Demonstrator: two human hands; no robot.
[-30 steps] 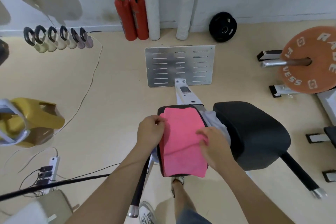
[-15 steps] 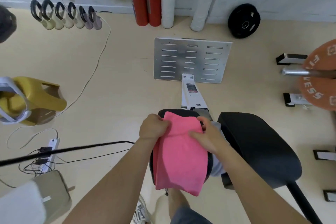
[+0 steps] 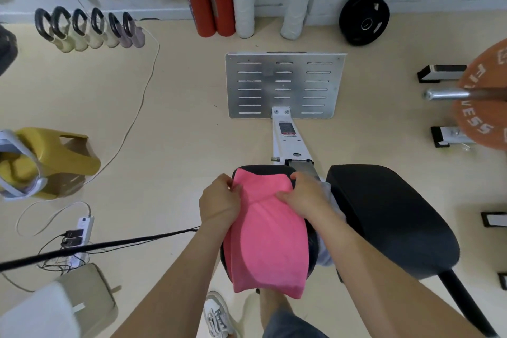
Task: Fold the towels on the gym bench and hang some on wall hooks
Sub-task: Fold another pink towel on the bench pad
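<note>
Both hands pinch the far end of the pink towel [image 3: 267,239], left hand [image 3: 219,202] at its left corner and right hand [image 3: 304,197] at its right, as it lies along the small bench pad [image 3: 258,169]. It looks part-folded; a pale towel [image 3: 330,202] just right waits, and no hanging appears done.

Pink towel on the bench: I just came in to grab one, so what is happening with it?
A person is folding the pink towel on the small black bench pad. The left hand and the right hand each pinch its far end, which is bunched up between them. The near end hangs over the pad's edge. A pale grey towel lies tucked beside it, next to the bigger black pad.
</note>
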